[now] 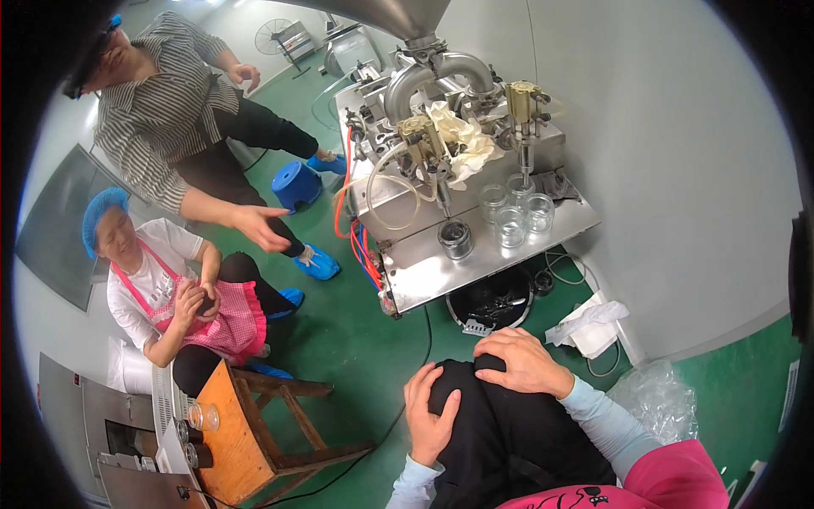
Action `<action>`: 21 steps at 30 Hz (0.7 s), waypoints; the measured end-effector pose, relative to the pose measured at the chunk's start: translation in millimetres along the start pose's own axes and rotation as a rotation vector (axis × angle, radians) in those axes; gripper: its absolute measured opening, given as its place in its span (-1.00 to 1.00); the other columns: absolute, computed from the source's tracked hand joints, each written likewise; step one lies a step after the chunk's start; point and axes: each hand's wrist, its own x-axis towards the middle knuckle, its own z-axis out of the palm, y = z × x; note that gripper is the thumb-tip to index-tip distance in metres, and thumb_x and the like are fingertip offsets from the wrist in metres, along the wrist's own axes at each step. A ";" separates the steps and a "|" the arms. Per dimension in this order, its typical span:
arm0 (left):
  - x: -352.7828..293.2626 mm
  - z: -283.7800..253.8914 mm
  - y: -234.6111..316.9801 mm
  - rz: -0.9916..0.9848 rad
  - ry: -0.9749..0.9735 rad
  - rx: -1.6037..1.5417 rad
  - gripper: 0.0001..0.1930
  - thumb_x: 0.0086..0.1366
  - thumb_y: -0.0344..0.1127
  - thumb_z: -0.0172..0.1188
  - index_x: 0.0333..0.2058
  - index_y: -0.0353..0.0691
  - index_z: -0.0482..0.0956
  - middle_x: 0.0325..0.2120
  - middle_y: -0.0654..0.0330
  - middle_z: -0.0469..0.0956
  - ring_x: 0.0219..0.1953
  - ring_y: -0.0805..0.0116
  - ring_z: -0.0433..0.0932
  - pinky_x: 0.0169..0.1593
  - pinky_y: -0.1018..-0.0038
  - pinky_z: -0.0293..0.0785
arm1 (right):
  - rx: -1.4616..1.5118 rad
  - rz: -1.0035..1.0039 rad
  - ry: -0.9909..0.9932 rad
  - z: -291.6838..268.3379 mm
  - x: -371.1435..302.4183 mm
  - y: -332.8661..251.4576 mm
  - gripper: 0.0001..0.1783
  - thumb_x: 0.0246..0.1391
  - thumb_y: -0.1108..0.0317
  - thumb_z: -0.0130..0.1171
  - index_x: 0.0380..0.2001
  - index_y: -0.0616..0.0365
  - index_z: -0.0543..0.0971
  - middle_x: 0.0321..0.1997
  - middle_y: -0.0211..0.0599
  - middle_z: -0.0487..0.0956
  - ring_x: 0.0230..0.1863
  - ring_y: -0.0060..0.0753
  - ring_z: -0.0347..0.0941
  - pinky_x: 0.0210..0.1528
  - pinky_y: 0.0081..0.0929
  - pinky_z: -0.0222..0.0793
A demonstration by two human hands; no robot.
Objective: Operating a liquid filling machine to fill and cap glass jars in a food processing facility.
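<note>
My left hand (431,411) lies over my left knee, thumb apart from the fingers, holding nothing. Over the other knee of my black trousers (500,433) rests my right hand (524,361), its fingers laid flat and likewise bare. Ahead of both hands stands a steel filling machine (398,280) with two nozzles. Beneath its left nozzle is a glass jar with dark contents (455,240). Several clear glass jars, among them one at the front (510,227), are grouped around the right nozzle. Neither hand touches the machine or the jars.
A black round tub (462,312) sits under the machine's front edge. Left, a wooden stool (233,433) carries jars; a seated person (161,288) holds a dark round thing. Another person (161,119) stands behind, near a blue stool (295,186). Clear plastic (657,399) lies right.
</note>
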 end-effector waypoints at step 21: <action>-0.4 -2.1 -1.0 -0.015 -0.001 0.004 -0.59 0.10 -0.35 0.27 -0.04 -0.28 0.52 0.05 0.02 0.45 0.08 0.07 0.39 0.16 0.27 0.27 | -0.016 -0.003 -0.004 4.4 1.6 4.3 -0.48 -0.02 0.12 0.27 -0.02 0.15 0.50 -0.07 -0.19 0.56 0.03 -0.16 0.42 0.10 -0.25 0.27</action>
